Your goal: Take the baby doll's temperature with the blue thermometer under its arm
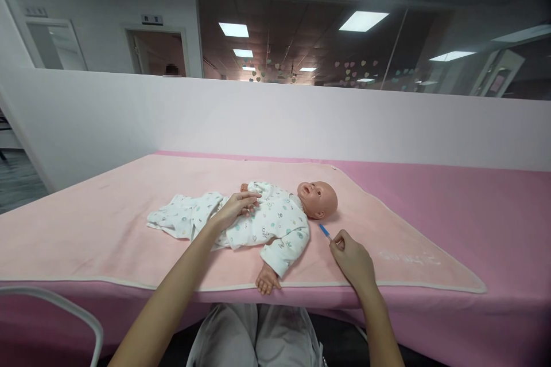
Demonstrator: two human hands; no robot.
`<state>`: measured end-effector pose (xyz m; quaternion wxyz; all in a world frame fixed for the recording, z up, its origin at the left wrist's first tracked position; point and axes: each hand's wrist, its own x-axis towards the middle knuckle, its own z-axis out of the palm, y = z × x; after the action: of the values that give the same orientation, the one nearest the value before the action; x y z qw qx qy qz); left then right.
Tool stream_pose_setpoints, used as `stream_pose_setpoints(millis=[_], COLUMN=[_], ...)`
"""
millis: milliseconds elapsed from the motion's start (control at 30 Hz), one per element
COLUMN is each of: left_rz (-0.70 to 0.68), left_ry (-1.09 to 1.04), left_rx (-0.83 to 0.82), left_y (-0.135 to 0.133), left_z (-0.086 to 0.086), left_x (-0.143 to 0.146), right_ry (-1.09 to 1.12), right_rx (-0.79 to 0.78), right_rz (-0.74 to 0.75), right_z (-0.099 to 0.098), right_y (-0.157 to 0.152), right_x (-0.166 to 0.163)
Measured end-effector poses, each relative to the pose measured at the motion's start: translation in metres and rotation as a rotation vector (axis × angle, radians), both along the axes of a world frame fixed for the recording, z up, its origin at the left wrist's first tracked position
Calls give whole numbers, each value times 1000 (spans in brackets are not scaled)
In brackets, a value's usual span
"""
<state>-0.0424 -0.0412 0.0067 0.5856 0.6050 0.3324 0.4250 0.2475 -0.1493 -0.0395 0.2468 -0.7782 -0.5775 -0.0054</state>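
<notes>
A baby doll (275, 215) lies on its back on a peach blanket (107, 206), its head to the right and its legs to the left. It wears a white printed outfit with long sleeves. My left hand (239, 207) rests on the doll's belly, palm down with the fingers stretched out. Close to the doll's head and shoulder, my right hand (353, 258) pinches a thin, pale stick with a blue end (324, 231). The blue end points up and left toward the doll's neck; its exact kind is too small to tell.
Pink cloth (482, 223) covers the table under the blanket. A white partition (275, 117) rises behind it, with a window above. A curved white metal rail (64, 302) stands at the lower left. Someone's head top (171, 70) shows near a far doorway.
</notes>
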Motion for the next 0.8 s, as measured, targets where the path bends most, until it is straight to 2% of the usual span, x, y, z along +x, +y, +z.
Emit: stream_pose_setpoints(millis=[400, 667, 800], left_rz=[12, 14, 34], left_ry=[-1, -4, 96], left_rx=[-6, -9, 73], left_y=[-4, -4, -9], left_z=[4, 2, 9], left_x=[1, 0, 0], right_ry=[65, 64, 102], right_rx=[172, 110, 202], right_rz=[27, -52, -71], right_z=[-7, -6, -9], right_y=[3, 0, 2], right_x=[9, 9, 11])
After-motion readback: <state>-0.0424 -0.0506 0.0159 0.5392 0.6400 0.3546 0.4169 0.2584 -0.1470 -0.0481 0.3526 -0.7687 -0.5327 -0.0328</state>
